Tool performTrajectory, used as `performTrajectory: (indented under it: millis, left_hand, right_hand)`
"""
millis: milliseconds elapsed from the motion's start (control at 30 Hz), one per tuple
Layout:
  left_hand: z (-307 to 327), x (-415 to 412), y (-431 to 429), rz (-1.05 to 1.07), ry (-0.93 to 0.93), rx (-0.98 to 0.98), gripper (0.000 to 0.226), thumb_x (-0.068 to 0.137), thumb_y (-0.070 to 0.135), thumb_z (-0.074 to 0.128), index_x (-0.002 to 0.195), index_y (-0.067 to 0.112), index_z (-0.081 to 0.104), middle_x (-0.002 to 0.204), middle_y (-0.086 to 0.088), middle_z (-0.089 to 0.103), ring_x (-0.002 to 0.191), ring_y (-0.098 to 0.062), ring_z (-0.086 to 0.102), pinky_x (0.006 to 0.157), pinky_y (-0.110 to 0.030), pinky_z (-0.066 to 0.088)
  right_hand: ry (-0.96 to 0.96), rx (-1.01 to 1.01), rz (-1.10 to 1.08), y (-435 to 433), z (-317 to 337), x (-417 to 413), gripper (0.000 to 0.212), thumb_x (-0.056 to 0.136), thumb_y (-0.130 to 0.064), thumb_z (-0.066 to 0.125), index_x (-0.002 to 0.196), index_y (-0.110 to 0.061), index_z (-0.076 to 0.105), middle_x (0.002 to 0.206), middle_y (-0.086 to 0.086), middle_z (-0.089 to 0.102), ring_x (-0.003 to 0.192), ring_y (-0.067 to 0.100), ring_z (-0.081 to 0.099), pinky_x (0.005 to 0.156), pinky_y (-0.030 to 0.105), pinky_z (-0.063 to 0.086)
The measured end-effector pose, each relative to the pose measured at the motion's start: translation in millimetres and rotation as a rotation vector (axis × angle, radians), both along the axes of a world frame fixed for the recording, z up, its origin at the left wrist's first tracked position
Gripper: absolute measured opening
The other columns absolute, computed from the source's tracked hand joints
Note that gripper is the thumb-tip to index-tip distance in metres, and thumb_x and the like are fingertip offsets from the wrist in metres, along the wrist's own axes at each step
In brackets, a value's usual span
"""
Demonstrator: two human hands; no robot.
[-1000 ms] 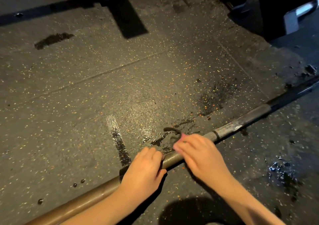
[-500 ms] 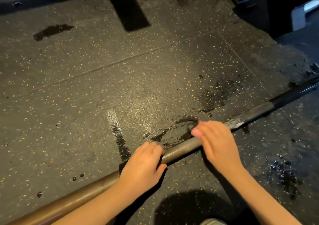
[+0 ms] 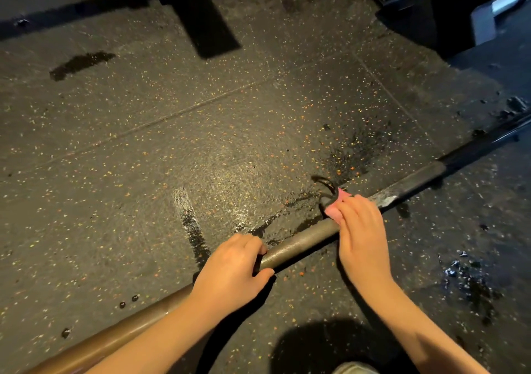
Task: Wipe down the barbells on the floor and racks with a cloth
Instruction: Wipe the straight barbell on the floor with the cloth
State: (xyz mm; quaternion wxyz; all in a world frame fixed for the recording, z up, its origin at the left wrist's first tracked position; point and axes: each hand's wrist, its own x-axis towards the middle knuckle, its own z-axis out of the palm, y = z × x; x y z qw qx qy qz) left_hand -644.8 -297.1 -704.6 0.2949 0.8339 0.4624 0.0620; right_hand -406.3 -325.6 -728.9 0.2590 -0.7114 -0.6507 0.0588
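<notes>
right hand (image 3: 363, 235) further along barbell (image 3: 298, 243), cloth (image 3: 332, 210) (pink)

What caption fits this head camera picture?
Left hand grips the barbell while the right hand holds a pink cloth against it.

The right hand (image 3: 360, 235) hides most of the pink cloth (image 3: 342, 195); the barbell (image 3: 298, 241) runs off both edges.
</notes>
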Motion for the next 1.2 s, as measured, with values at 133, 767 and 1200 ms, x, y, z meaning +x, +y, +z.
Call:
performTrajectory:
  millis: [133,767,1200]
  left_hand:
    - [2.4,1.1,3.2,0.027,0.003,-0.038,0.029,0.082,0.041,0.068,0.099,0.021,0.056,0.094,0.012,0.051,0.098,-0.01,0.049,0.08,-0.018,0.034]
    - [7.5,2.2,8.3,0.028,0.048,-0.102,0.028,0.084,0.045,0.064,0.101,0.026,0.053,0.096,0.016,0.052,0.095,-0.003,0.046,0.082,-0.016,0.037]
    - [8.7,2.4,8.8,0.031,0.042,-0.095,0.029,0.082,0.044,0.066,0.099,0.024,0.055,0.093,0.014,0.053,0.094,-0.006,0.049,0.08,-0.019,0.039]
  right_hand:
    - [0.025,-0.014,0.233,-15.9,-9.4,-47.9,0.026,0.086,0.003,0.047,0.104,-0.001,0.066,0.105,0.005,0.061,0.109,0.023,0.051,0.103,0.039,0.036]
    - [0.551,0.025,-0.09,14.0,42.2,-4.6,0.024,0.097,-0.005,0.052,0.106,-0.022,0.066,0.105,-0.002,0.068,0.099,0.008,0.065,0.085,0.02,0.049]
    - [0.019,-0.163,0.383,11.3,-0.9,-13.2,0.025,0.095,-0.019,0.047,0.105,-0.007,0.067,0.11,0.006,0.062,0.1,0.022,0.057,0.097,0.033,0.039]
